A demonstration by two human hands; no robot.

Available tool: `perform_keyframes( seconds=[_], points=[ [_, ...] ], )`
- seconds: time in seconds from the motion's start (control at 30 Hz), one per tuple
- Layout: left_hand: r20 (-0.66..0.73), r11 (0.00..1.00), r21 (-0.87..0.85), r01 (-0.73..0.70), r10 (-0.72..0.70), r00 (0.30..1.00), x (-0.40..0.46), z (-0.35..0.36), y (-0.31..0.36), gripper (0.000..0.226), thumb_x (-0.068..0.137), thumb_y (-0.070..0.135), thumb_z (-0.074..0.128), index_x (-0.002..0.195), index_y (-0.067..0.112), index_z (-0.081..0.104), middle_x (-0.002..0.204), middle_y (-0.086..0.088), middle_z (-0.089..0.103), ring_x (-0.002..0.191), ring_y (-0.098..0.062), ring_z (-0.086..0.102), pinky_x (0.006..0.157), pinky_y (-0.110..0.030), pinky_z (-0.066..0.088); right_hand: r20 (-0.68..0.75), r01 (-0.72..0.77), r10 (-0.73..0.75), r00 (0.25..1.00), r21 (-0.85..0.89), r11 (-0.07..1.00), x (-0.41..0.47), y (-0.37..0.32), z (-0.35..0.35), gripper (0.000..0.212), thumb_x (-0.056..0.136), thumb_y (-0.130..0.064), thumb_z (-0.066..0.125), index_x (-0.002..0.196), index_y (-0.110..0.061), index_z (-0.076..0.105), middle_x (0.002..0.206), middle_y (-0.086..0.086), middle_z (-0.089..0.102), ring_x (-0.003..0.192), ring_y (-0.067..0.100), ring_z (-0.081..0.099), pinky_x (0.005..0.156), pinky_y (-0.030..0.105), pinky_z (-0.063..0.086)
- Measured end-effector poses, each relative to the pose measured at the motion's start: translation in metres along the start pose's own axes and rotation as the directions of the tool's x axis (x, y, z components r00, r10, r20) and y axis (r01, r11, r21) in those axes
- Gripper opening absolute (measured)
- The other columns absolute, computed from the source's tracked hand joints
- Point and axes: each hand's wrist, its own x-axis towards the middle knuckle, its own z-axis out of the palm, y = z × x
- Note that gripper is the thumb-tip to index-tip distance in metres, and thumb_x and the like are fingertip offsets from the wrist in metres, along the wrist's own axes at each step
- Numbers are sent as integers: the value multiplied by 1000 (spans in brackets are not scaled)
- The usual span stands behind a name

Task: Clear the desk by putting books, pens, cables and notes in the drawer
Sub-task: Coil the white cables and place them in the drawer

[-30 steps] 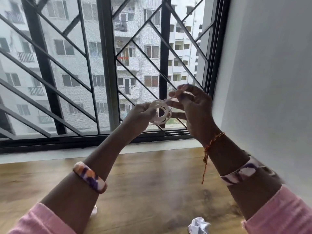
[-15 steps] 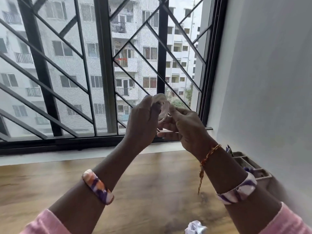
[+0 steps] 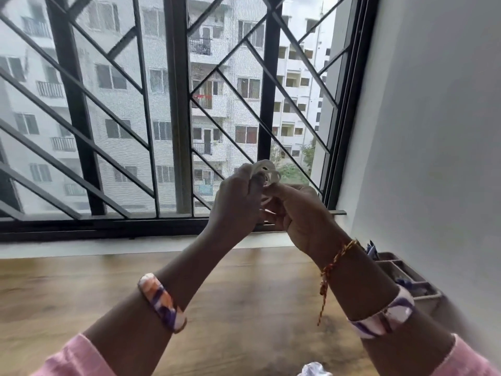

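Head camera shows left hand [image 3: 238, 196] and right hand [image 3: 295, 213] raised above the wooden worktop [image 3: 81, 289], both grips closed on a coiled white cable [image 3: 267, 175].

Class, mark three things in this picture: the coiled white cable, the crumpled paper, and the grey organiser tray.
coiled white cable [image 3: 267, 173]: head view, on the loops above the hands.
crumpled paper [image 3: 314, 369]: head view, on its visible top at the bottom edge.
grey organiser tray [image 3: 398, 264]: head view, on a divider wall.

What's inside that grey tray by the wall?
The grey tray has compartments with a few bluish things sticking up. The right arm covers part of it, so the rest is hidden.
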Motion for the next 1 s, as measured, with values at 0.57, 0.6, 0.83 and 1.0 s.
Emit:
perform_keyframes(
  seconds=[0.57,0.6,0.83,1.0],
  points=[
    [242,815,-505,285,-183,953,-8,-17,6,19,87,6,58,68,7,57,39,12,49,36,2,42,39,-9,32,35,-77,81,996,-104,992,1,-10,-23,20,72,-13,68,92,-12,69,93,9,61,91,19,51,78,39,42],
    [281,771,-547,327,-199,939,-9,-18,4,21,86,1,56,67,8,57,40,13,49,37,2,43,40,-8,32,78,-87,100,992,-157,984,0,-13,-26,28,69,-16,71,97,-11,69,97,9,61,94,19,50,80,40,42],
    [515,554,-639,533,-206,832,-7,-26,2,15,72,7,67,59,15,71,53,6,58,44,-1,45,41,-10,31,279,-171,140,950,90,981,6,-19,-40,58,37,-17,87,93,-13,70,85,9,71,75,18,68,69,30,56],
    [528,477,-642,600,-293,797,-5,-25,10,21,82,4,57,63,10,65,48,4,53,37,-2,43,33,-12,32,215,59,-92,972,153,986,5,-11,-39,53,38,-9,87,80,-22,56,80,14,70,70,25,65,62,28,52]
  ],
)
